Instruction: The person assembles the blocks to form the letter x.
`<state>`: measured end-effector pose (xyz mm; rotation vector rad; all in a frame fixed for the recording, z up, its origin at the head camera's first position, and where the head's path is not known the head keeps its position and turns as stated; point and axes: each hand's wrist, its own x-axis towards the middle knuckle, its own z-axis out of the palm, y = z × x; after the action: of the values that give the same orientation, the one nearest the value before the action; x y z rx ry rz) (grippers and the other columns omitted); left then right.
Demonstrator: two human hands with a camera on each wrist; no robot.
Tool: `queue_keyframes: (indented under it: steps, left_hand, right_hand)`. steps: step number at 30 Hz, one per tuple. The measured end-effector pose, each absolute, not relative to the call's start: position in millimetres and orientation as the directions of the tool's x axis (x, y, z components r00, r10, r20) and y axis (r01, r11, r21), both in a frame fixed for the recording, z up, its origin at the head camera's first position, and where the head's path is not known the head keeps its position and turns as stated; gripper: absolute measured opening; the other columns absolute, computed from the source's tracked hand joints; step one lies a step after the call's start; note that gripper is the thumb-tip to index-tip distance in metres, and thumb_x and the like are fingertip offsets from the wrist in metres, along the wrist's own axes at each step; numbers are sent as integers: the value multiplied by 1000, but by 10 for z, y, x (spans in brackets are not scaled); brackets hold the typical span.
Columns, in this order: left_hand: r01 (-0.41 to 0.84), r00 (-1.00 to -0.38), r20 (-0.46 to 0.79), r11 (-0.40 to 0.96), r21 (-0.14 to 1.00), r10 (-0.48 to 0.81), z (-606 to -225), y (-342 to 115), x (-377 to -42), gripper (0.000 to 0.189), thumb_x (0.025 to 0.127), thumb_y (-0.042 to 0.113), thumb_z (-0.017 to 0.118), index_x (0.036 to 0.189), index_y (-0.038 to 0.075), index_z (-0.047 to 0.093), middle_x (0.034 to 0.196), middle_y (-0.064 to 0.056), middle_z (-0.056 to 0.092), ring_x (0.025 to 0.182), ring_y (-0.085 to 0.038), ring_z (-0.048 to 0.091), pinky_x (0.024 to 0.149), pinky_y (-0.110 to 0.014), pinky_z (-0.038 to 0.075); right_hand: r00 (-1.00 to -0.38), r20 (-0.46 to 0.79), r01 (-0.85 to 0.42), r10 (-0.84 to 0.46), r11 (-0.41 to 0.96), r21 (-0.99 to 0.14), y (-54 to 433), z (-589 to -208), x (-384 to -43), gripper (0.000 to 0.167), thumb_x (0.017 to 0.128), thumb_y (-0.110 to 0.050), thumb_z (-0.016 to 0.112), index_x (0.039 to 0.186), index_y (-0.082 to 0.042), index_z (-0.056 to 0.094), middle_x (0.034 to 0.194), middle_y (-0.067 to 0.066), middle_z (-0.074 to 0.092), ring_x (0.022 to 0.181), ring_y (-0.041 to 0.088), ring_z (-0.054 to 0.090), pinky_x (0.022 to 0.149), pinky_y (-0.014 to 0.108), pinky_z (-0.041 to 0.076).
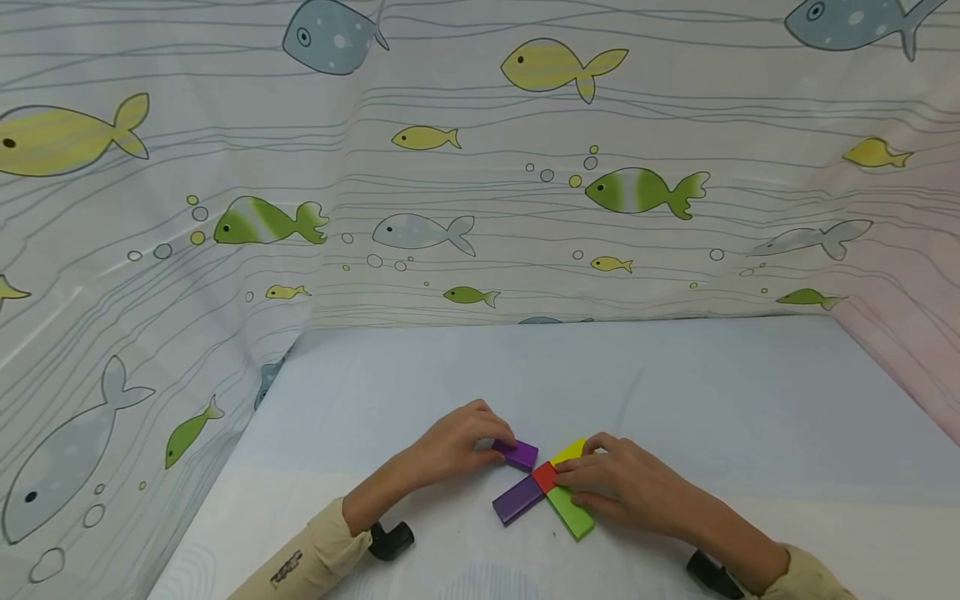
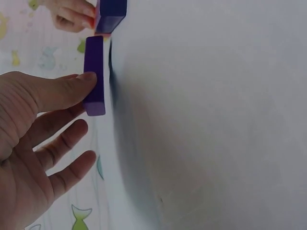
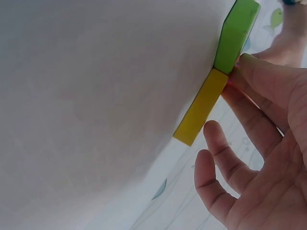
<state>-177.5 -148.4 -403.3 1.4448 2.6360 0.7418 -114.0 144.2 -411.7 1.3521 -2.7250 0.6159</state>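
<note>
My left hand (image 1: 461, 446) pinches a purple block (image 1: 517, 453) between thumb and fingers; in the left wrist view, the thumb lies along the near face of that purple block (image 2: 95, 76). My right hand (image 1: 630, 479) reaches in from the other side with fingertips on a small red block (image 1: 544, 477). Its thumb is beside a green block (image 1: 573, 515), while the other fingers are loosely bent close to a yellow block (image 3: 201, 108). A second, darker purple block (image 1: 517, 501) lies at the red block's lower left. Green, yellow and dark purple extend outward from the red centre.
A pale cloth covers the table (image 1: 360, 375). Behind and at the left hangs a white curtain (image 1: 480, 192) printed with fish and wavy lines, and pinkish fabric (image 1: 907, 333) borders the right. Black wrist straps (image 1: 392, 542) sit by both sleeves.
</note>
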Motion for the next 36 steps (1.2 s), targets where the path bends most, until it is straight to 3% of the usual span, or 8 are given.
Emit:
queue_keyframes:
  steps: [21,36]
  left_hand:
    - [791,-540,174,425,441,824,-4086,-1495,-1827,21,83,9,80,103,16,76,109,10,71,103,-9,54,89,-24,45]
    - [853,-474,201,390,346,858,-4083,-1432,-1872,21,83,7,79,102,15,76,109,6,71,101,-11,55,88,-21,44]
  right_hand:
    - [-614,216,-778,-759,538,-324,1451,-4121,-1156,33,91,-24,72,124,-25,71,124,-15,65,104,16,52,82,34,49]
    - [-629,198,-763,-752,549,-341,1443,-4125,-1147,33,91,-25,72,124,-25,71,123,-15,66,105,16,52,83,35,49]
